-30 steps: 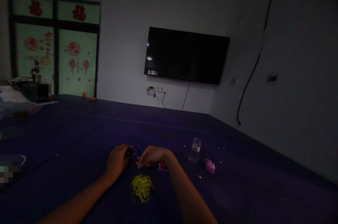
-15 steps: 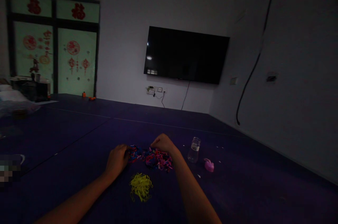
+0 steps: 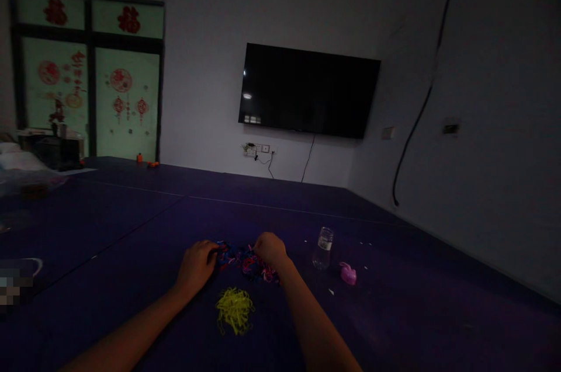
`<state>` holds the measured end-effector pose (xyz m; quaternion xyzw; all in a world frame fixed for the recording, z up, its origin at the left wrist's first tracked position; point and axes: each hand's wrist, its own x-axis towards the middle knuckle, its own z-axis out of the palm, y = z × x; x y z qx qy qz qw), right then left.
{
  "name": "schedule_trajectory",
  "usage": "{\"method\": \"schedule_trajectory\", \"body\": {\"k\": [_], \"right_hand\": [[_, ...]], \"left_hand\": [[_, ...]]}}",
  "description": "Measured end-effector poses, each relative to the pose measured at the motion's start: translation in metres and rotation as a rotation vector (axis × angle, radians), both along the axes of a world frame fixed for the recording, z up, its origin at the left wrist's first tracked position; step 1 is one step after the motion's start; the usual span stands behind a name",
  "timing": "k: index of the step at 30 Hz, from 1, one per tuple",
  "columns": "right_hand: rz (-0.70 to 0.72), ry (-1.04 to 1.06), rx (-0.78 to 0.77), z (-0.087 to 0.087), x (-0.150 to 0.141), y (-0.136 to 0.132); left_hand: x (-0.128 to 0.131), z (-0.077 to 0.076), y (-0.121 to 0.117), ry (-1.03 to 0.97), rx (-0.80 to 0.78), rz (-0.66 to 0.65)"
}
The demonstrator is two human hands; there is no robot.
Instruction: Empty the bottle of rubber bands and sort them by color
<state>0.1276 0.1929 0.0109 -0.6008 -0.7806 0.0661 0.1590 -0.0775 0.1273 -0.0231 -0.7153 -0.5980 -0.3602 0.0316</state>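
A tangled heap of thin rubber bands (image 3: 249,266), in blue, red and pink, lies on the dark purple surface between my hands. My left hand (image 3: 197,265) rests at the heap's left edge, its fingers loosely bent and apart against the bands. Over the heap's right part, my right hand (image 3: 270,250) reaches down with its fingers closed at the bands; the fingertips are partly hidden. Nearer to me lies a separate pile of yellow rubber bands (image 3: 235,310), which neither hand touches.
A clear bottle without a cap (image 3: 323,250) stands right of my right hand, and a small pink object (image 3: 348,274) lies beside it. White scraps (image 3: 331,291) dot the purple surface (image 3: 416,313). A cup handle (image 3: 38,267) shows at far left. A television (image 3: 309,90) hangs on the wall.
My right hand has lowered slightly and turned, its fingers now pointing down into the multicoloured heap. My left hand has shifted slightly right. The yellow pile, bottle and pink object stay in place.
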Motion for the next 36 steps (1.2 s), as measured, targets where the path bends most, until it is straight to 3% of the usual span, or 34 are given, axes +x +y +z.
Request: {"method": "schedule_trajectory", "body": {"k": [10, 15, 18, 23, 26, 28, 32, 36], "right_hand": [[0.258, 0.320, -0.175, -0.005, -0.022, 0.006], [0.443, 0.366, -0.544, 0.011, -0.019, -0.009], [0.519, 0.319, -0.677, 0.024, -0.011, -0.014], [0.631, 0.221, -0.823, 0.034, -0.012, -0.020], [0.679, 0.279, -0.776, 0.040, -0.014, -0.022], [0.607, 0.330, -0.609, 0.046, -0.010, -0.021], [0.145, 0.106, -0.203, 0.054, 0.011, -0.012], [-0.104, -0.066, -0.145, 0.046, 0.033, -0.004]], "left_hand": [[0.002, -0.007, 0.003, 0.048, 0.104, -0.161], [0.007, -0.003, -0.009, 0.179, 0.170, -0.330], [0.007, -0.001, -0.013, 0.215, 0.192, -0.404], [0.002, -0.003, -0.006, 0.141, 0.155, -0.333], [0.000, -0.002, -0.003, 0.103, 0.123, -0.279], [0.001, -0.002, -0.002, 0.102, 0.105, -0.265], [0.003, -0.002, -0.003, 0.106, 0.087, -0.258], [0.003, -0.001, -0.004, 0.119, 0.083, -0.247]]}}
